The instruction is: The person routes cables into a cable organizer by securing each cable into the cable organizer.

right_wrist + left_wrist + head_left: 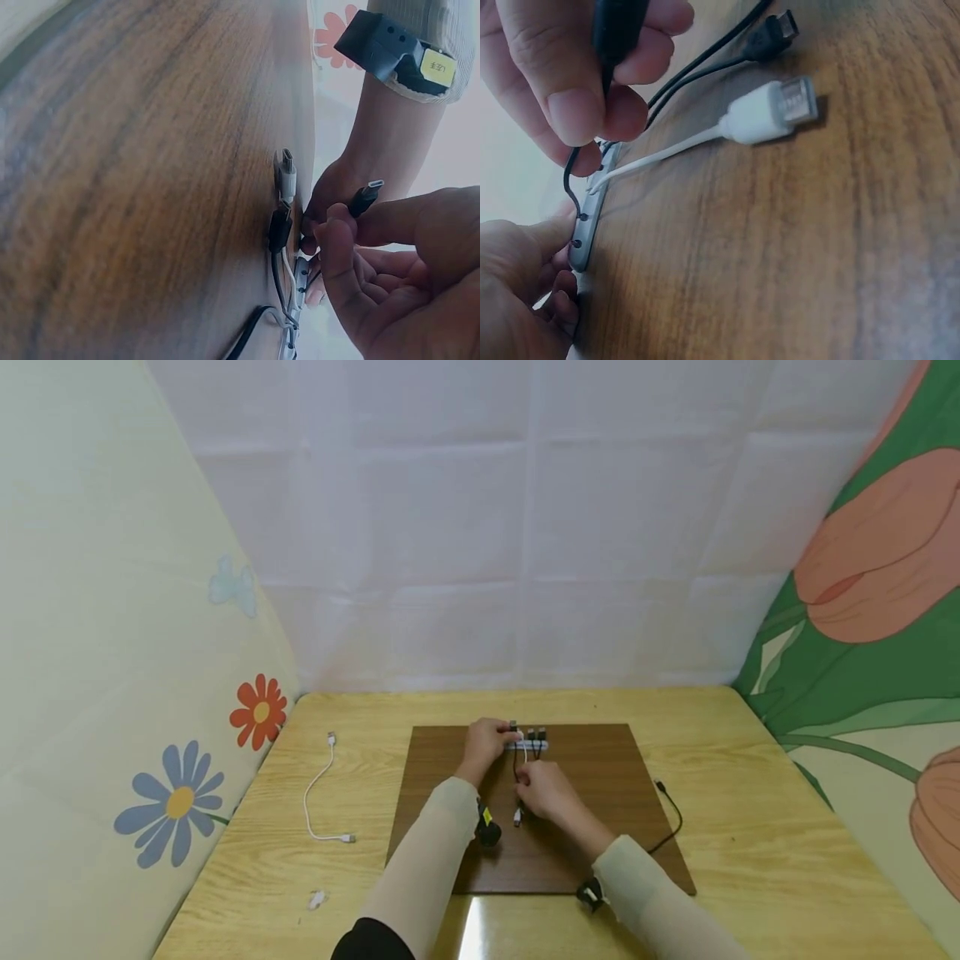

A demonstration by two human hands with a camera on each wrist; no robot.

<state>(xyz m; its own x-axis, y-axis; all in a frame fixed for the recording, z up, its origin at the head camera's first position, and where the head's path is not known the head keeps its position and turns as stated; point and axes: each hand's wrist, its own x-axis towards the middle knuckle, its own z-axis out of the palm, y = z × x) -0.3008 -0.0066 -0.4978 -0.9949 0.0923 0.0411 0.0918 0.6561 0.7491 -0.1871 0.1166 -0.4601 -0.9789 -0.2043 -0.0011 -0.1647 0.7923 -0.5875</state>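
My left hand (485, 747) grips the left end of a slim grey-white cable holder (592, 214) with a row of small holes, near the back of a brown board. My right hand (545, 789) pinches the black connector (365, 198) of a cable whose thin black cord (568, 184) runs into one of the holes. Also threaded through the holder are a white cable (664, 154), its plug (761, 114) lying on the board, and black cables, one ending in a black plug (771, 39). Behind the holder stand several USB plugs (542, 733).
The brown board (600, 827) lies on a light wooden table (757, 835). Left of it are a loose white cable (307, 797) and a small clear scrap (317, 900). A black cable (678, 818) crosses the board's right edge. A white cloth backdrop (450, 527) hangs behind.
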